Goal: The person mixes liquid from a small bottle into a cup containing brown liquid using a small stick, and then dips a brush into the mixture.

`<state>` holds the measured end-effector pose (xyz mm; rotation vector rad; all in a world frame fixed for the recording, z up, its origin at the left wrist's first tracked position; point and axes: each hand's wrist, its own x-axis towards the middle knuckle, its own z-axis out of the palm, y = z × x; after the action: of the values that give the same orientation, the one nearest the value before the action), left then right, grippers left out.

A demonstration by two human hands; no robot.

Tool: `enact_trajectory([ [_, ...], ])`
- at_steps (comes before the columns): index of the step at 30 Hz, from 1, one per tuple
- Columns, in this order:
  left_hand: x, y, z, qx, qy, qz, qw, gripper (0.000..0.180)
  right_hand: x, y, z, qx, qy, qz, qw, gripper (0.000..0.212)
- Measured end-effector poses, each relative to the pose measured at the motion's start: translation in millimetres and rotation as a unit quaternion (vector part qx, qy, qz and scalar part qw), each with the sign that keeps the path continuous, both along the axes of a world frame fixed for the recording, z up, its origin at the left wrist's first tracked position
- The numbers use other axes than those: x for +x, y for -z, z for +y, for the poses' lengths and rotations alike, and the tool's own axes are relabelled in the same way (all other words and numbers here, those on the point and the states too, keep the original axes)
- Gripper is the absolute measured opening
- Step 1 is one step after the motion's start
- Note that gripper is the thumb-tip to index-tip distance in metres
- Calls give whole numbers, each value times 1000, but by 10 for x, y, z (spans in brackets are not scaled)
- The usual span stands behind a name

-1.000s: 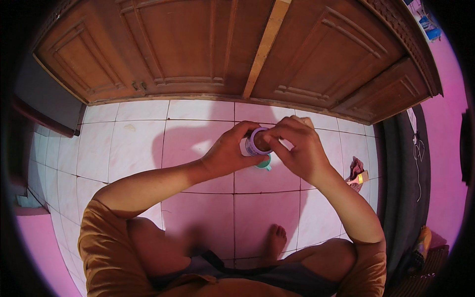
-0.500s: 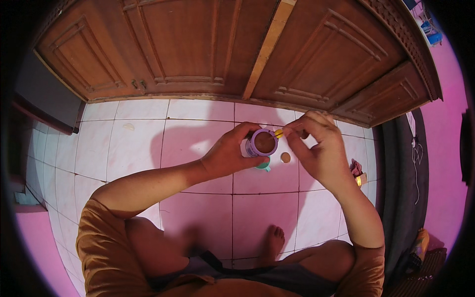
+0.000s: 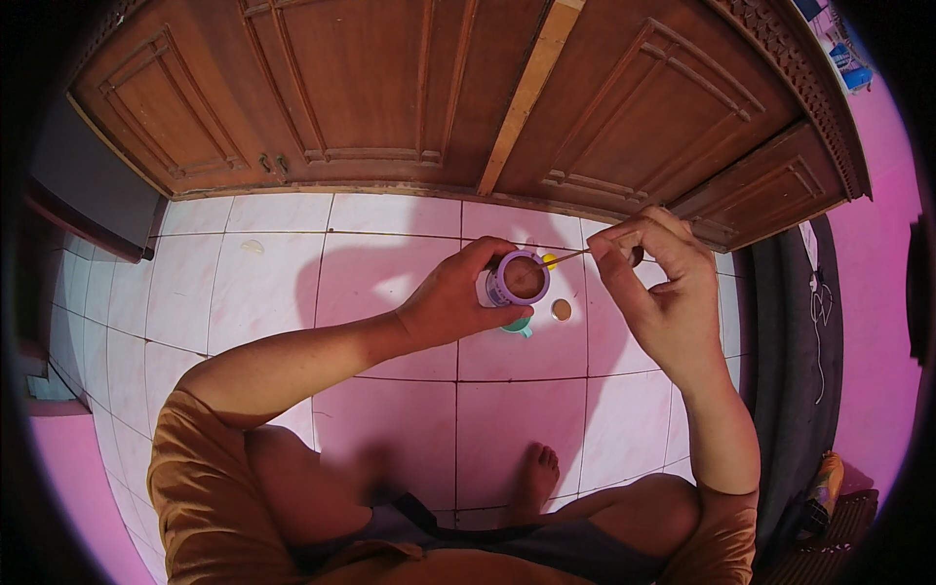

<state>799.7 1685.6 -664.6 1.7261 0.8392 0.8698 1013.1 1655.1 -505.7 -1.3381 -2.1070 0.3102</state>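
Observation:
My left hand [image 3: 451, 297] is wrapped round a purple-rimmed cup [image 3: 492, 290] with brown contents, raised above the tiled floor and tilted toward me. Between the thumb and fingertips of my right hand [image 3: 658, 278] is the end of a thin, stick-like utensil [image 3: 570, 255]. Its other end reaches over the rim into the brown contents, so its tip is hidden. Below the cup, partly covered by it, a teal cup [image 3: 522, 328] shows its handle. Just beyond the rim is a small yellow object [image 3: 550, 261].
A small round brown-topped item [image 3: 562, 310] lies on the white tiled floor [image 3: 385, 419] right of the cups. Wooden cabinet doors [image 3: 370, 88] line the far side. A dark, long piece [image 3: 795, 361] with a white cable [image 3: 820, 331] runs along the right wall.
My right hand has moved right and slightly away from the cup, drawing the thin utensil farther out so more of its length shows. My left hand and the cup stay nearly in place.

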Motion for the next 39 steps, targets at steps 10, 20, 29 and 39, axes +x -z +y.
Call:
enact_trajectory([
  [10, 7, -24, -4, 6, -1, -4, 1000, 70, -23, 356, 54, 11, -24, -14, 1000, 8],
  [20, 25, -31, -15, 24, 1, -29, 999, 68, -126, 683, 126, -68, -56, 62, 994, 4],
  [29, 14, 0, -5, 19, -4, -26, 999, 69, -70, 689, 203, 15, -59, -35, 998, 5],
  [39, 15, 83, -5, 43, -15, -31, 999, 65, -54, 640, 207, 7, -65, -67, 996, 4],
])
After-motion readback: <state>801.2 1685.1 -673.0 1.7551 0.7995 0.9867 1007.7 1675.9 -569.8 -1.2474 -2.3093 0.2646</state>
